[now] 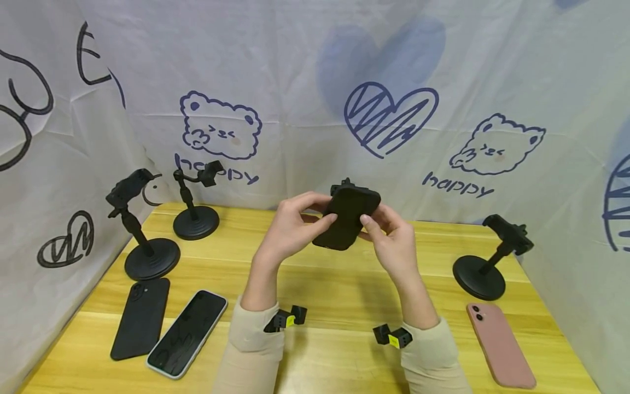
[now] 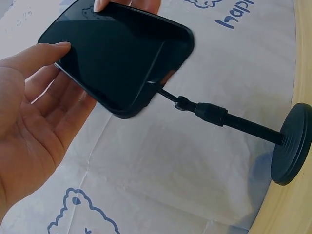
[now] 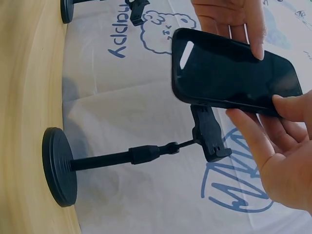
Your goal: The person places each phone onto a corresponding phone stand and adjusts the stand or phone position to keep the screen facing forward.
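Note:
A black phone [image 1: 348,219], dark screen towards me, is held up tilted in the head view. My left hand [image 1: 287,230] grips its left edge, thumb on the front and fingers behind. On the opposite edge, my right hand [image 1: 396,246] pinches it the same way. Behind the phone is a black phone stand [image 3: 144,154] with a round base; its clamp [image 3: 210,136] sticks out past the phone's edge in the right wrist view. Whether phone and clamp touch, I cannot tell. In the head view the phone and hands hide most of this stand.
Two black phone stands [image 1: 152,258] [image 1: 196,222] stand at the left, another stand [image 1: 479,277] at the right. A black phone [image 1: 140,317] lies face down beside a white-edged phone [image 1: 188,334]. A pink phone [image 1: 503,345] lies front right. A printed cloth [image 1: 305,71] hangs behind the wooden table [image 1: 339,350].

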